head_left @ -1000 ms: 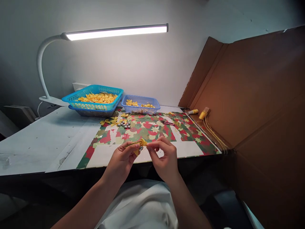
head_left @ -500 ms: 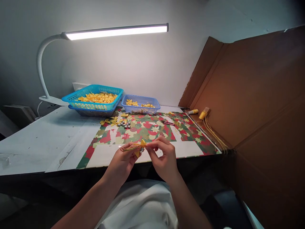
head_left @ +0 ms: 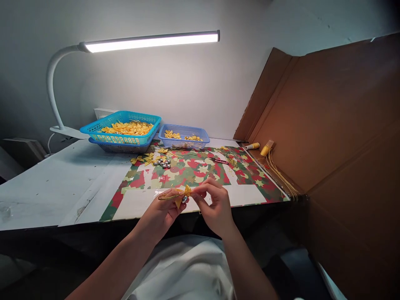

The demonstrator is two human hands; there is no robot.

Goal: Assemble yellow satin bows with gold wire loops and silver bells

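Observation:
Above the table's front edge, my left hand (head_left: 165, 208) is closed on a yellow ribbon bow (head_left: 187, 191). A small silver jingle bell (head_left: 184, 199) sits at the bow's middle, and a gold cord loop (head_left: 165, 196) sticks out leftward over my left fingers. My right hand (head_left: 215, 206) is closed in a pinch at the bow's right side, thumb against forefinger; the thin bit between those fingertips is too small to make out. Farther back lie several loose yellow bows (head_left: 149, 158) beside a cluster of silver bells (head_left: 162, 163).
A turquoise basket (head_left: 90, 132) heaped with bows is stacked at the back left, next to a blue basket (head_left: 184, 143). Thread snips (head_left: 219, 161) lie on the patterned covering. Cardboard (head_left: 328, 116) walls the right side, with yellow cords (head_left: 281, 175) along it. A lamp (head_left: 153, 41) hangs overhead.
The bow has turned slightly in my left fingers, so its cord loop and the bell show more plainly. Both hands stay almost in place.

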